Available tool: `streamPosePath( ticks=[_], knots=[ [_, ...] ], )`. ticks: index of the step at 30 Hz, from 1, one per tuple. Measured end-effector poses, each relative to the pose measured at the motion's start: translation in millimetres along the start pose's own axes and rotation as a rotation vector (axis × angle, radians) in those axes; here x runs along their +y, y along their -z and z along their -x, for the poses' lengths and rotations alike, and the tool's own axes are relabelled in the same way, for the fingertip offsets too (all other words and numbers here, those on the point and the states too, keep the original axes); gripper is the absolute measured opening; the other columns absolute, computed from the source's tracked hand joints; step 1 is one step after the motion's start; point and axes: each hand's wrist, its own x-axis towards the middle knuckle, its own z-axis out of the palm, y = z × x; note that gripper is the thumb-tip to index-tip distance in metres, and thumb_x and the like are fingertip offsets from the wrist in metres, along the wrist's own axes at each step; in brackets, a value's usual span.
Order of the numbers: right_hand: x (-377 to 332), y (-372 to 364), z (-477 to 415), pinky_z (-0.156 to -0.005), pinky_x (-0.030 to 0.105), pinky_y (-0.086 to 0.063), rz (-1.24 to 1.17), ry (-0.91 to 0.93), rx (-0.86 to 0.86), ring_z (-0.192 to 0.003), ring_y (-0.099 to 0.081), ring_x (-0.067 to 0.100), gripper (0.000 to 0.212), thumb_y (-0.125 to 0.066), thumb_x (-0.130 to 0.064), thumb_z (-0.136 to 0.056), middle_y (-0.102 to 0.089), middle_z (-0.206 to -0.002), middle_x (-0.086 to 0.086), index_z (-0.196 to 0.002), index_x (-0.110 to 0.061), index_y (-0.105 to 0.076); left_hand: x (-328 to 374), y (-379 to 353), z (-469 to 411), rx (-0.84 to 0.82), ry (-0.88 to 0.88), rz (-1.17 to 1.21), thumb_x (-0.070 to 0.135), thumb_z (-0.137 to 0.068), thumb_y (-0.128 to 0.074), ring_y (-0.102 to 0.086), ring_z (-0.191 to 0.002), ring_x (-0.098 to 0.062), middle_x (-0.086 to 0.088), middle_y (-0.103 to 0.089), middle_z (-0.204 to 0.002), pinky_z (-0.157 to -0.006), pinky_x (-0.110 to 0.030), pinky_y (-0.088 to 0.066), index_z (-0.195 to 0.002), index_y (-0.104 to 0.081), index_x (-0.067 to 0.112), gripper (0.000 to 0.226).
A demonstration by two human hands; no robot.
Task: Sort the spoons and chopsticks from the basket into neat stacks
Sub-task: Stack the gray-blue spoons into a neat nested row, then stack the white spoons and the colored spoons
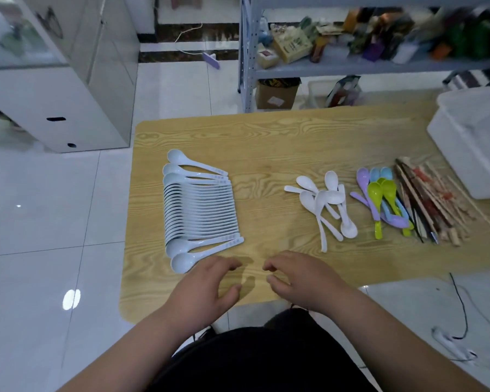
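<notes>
Both hands, left hand [207, 281] and right hand [303, 281], hover with fingers loosely curled, holding nothing, beside the row of white spoons [198, 210] on the table [266, 142], probably to align it

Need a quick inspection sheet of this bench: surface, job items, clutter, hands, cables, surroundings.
Surface: wooden table.
Job's things: spoon row neat at left; loose white spoons heaped mid-table; coloured spoons and chopsticks piled at right; bin at right edge.
Clutter: nothing seen.
Hands: left hand and right hand over near edge, fingers loosely curled, holding nothing.
Cables: black cable on floor at right; white cable on far floor.
Surroundings: stocked shelf behind, cabinet at left.
</notes>
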Motion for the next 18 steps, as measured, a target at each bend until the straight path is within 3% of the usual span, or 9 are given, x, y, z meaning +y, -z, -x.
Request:
streamPosePath(
  ticks=[4,11,15,18],
  knots=[
    [37,18,22,-0.079,0.012,-0.043,-0.186,0.017,0.001,-0.100,-0.057,-0.007,0.025,-0.058,-0.040,-0.095,-0.062,-0.107,-0.022,-0.118,-0.033,-0.066,41,-20,-19,0.018,0.061,0.080,0.031,-0.087,-0.069,-0.053,-0.108,0.010,0.026,-0.060,-0.112,-0.092,-0.016,-0.045,-0.124,-0.061,0.034,0.038],
    [118,55,54,-0.081,0.013,-0.049,-0.428,0.014,-0.089,-0.097,-0.061,-0.010,0.019,-0.061,-0.037,-0.093,-0.068,-0.101,-0.024,-0.110,-0.036,-0.070,138,-80,-61,0.068,0.164,0.243,0.028,-0.084,-0.066,-0.061,-0.104,0.001,0.021,-0.065,-0.105,-0.084,-0.012,-0.047,-0.116,-0.061,0.038,0.034],
    [150,71,60,-0.083,0.018,-0.051,-0.483,-0.026,-0.059,-0.098,-0.062,-0.008,0.021,-0.060,-0.042,-0.091,-0.068,-0.100,-0.024,-0.108,-0.038,-0.070,160,-94,-86,0.054,0.155,0.233,0.024,-0.085,-0.068,-0.061,-0.103,-0.001,0.020,-0.065,-0.105,-0.084,-0.014,-0.048,-0.119,-0.062,0.033,0.035],
    [163,81,55,-0.077,0.013,-0.047,-0.518,-0.058,-0.046,-0.098,-0.062,-0.010,0.025,-0.056,-0.050,-0.085,-0.065,-0.102,-0.033,-0.105,-0.042,-0.069,160,-98,-97,0.057,0.169,0.253,0.034,-0.083,-0.064,-0.062,-0.103,-0.001,0.021,-0.065,-0.104,-0.084,-0.014,-0.048,-0.118,-0.062,0.035,0.035]
  ],
)
